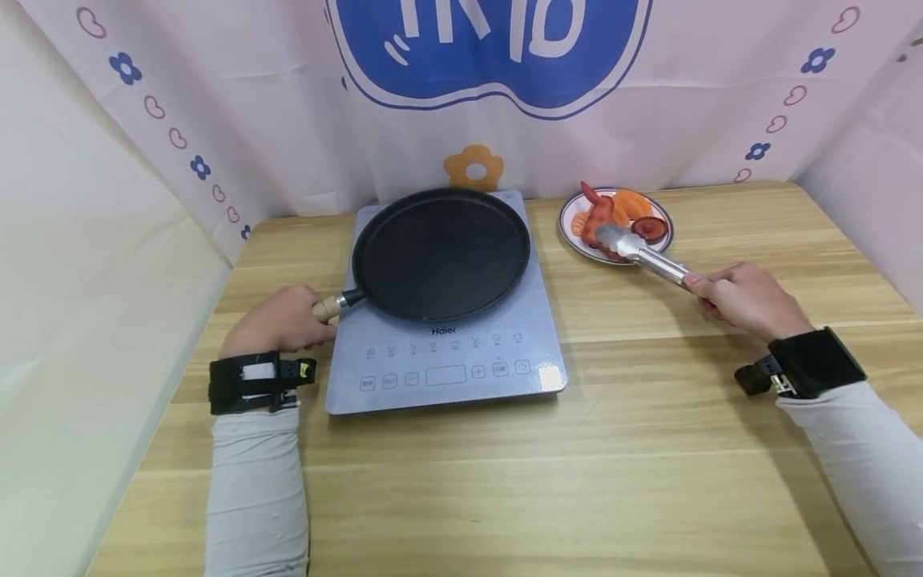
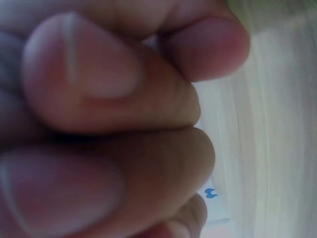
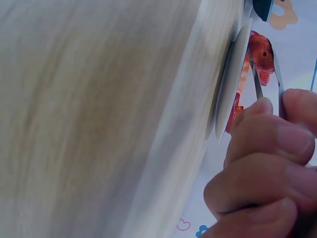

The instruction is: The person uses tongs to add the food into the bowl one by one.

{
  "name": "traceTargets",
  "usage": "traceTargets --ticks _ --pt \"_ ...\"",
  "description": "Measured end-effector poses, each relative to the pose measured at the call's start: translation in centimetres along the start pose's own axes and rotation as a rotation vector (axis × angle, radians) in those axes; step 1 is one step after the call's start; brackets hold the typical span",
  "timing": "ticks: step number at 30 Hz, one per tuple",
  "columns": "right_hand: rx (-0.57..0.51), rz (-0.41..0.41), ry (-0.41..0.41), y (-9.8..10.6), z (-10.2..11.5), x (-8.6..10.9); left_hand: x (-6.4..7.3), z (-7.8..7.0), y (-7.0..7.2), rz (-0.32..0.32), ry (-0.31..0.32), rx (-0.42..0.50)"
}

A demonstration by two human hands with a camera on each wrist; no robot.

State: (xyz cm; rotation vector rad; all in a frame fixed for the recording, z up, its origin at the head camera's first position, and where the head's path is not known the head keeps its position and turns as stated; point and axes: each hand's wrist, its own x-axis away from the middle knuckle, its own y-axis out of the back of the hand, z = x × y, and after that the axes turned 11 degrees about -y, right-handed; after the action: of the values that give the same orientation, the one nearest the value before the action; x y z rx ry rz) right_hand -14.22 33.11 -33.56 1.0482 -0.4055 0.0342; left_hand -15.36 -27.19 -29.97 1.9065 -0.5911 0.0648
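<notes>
Pale wood-grain table (image 1: 461, 497): L hand (image 1: 274, 318) curls around black round pan's (image 1: 443, 255) wooden handle (image 1: 328, 308); R hand (image 1: 753, 300) grips silver metal tongs (image 1: 654, 260), red wing (image 1: 599, 219) ahead.

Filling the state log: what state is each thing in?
Frying pan: empty, on cooktop
Cooktop: under pan; can't tell if powered
Tongs: arms either side of red food piece
Plate: upright, holding food pieces
Left grip: curled round pan handle
Right grip: holding tongs
</notes>
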Motion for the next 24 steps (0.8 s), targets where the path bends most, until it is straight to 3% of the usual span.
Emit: traceTargets --ticks 24 --pt "-0.015 0.005 -0.011 0.28 0.22 1.00 0.11 0.05 0.03 0.001 -0.010 0.048"
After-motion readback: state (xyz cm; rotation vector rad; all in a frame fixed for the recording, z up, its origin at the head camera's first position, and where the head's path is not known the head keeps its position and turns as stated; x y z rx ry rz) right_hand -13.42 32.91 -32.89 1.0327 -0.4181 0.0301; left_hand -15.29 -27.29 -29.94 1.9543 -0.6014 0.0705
